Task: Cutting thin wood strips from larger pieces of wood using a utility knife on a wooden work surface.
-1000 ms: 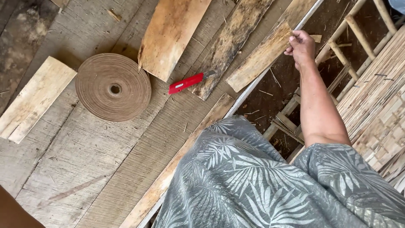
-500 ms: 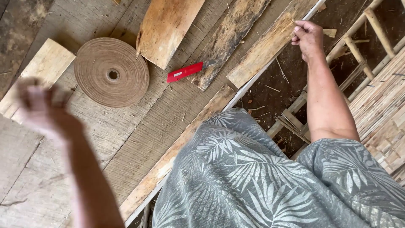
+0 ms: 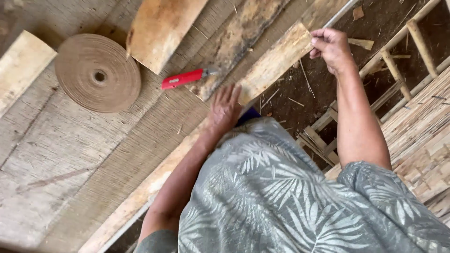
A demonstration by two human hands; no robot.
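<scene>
Right hand (image 3: 330, 47) pinches the far end of the wood slat (image 3: 274, 63) over the tabletop's right edge; the left hand (image 3: 224, 107), swung in from the left since a moment ago, now rests open-fingered on its near end, steadying it beside the red utility knife (image 3: 183, 78).

Weathered plank worktop (image 3: 61, 154)
On it lie a coiled tan strip roll (image 3: 97, 73), a red utility knife (image 3: 183, 78), and several rough wood slabs (image 3: 161, 29).
</scene>
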